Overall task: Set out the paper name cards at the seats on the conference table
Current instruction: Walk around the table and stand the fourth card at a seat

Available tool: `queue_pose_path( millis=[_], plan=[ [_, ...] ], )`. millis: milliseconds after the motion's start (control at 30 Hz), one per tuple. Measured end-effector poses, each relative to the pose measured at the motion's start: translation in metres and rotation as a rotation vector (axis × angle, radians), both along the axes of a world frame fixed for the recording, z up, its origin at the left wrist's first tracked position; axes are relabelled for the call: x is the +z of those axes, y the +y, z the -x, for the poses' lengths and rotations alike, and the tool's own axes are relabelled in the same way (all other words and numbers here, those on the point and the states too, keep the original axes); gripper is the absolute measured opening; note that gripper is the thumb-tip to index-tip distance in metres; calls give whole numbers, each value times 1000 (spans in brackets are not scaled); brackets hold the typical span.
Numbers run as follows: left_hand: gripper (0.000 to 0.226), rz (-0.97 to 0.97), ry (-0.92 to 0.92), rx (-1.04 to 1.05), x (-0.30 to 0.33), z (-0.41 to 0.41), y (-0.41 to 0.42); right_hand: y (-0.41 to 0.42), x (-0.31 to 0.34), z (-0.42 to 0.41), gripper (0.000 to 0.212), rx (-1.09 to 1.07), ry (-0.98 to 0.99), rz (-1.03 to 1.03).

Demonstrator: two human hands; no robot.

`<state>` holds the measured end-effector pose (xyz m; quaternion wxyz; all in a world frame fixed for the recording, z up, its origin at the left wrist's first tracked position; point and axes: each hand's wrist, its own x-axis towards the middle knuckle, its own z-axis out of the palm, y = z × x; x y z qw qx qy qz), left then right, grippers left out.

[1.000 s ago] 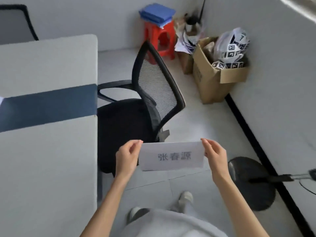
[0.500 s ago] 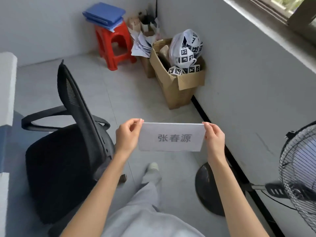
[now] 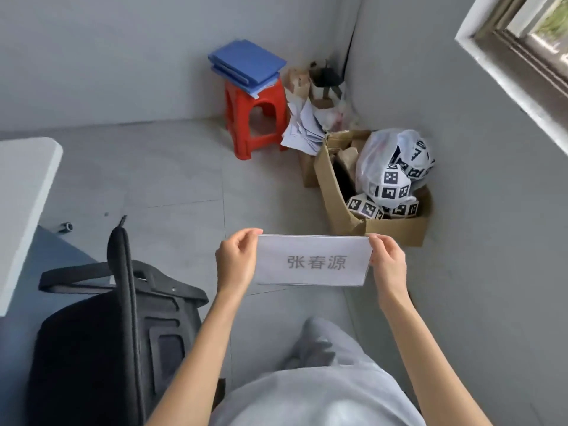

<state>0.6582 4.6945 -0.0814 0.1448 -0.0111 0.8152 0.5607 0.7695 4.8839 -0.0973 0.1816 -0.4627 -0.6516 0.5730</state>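
The left hand and right hand each pinch an end of the card, held level in the air above the floor. A chair stands left, with the table corner beyond it.

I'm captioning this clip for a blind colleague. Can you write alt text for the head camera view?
Seen from above, a person's left hand and right hand pinch the ends of a white name card printed with three Chinese characters. A black office chair stands at left by a table corner; a red stool and cardboard box sit beyond.
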Motion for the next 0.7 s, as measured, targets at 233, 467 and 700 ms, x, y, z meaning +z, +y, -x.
queue_pose_path(
  millis=[233,467,700],
  plan=[
    [22,45,-5,241,-21,142,26,48,-21,190,19,258,-31,6],
    [23,69,-25,618,-14,286,26,55,-5,414,15,621,-45,-47],
    [20,85,13,895,-22,411,-6,8,-10,605,14,902,-8,-58]
  ],
)
